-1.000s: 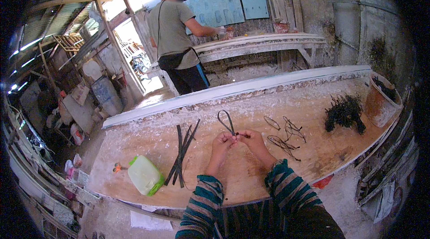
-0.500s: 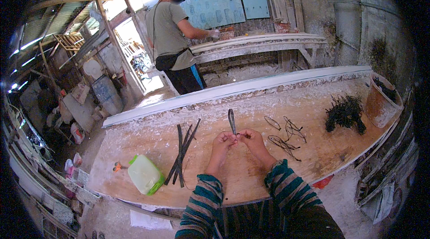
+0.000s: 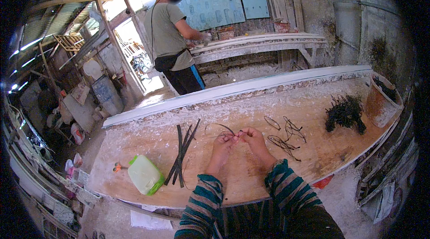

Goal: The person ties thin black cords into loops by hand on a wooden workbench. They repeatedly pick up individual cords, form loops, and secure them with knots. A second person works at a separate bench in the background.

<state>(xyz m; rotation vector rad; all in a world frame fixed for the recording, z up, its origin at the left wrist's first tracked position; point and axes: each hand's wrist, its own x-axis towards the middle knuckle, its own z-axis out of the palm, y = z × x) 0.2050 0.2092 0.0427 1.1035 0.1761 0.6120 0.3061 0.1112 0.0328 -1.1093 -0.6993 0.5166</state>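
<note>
Pinched between the fingertips of both my hands is a thin black strip [image 3: 227,128], bent into an open loop beyond the fingers. My left hand [image 3: 222,146] and my right hand [image 3: 253,141] meet at its ends, thumbs and forefingers closed; the exact join is hidden by the fingers. Left of them, several flat black strips [image 3: 180,155] lie crossed on the wooden tabletop [image 3: 251,180]. Several thin black loops [image 3: 284,142] are scattered to the right of my right hand.
A pale container with green trim [image 3: 145,175] and orange-handled scissors [image 3: 118,167] lie at the left. To the right are a tangled black bundle [image 3: 344,114] and a whitish-brown bucket [image 3: 380,107]. A long white strip [image 3: 242,90] edges the tabletop's far side. Beyond, another person [image 3: 169,37] works at a bench [image 3: 260,46].
The loop of black strip, upright and narrow before, now spreads wider and leans left. My hands stay nearly in place. The other person's hand has moved left along the bench.
</note>
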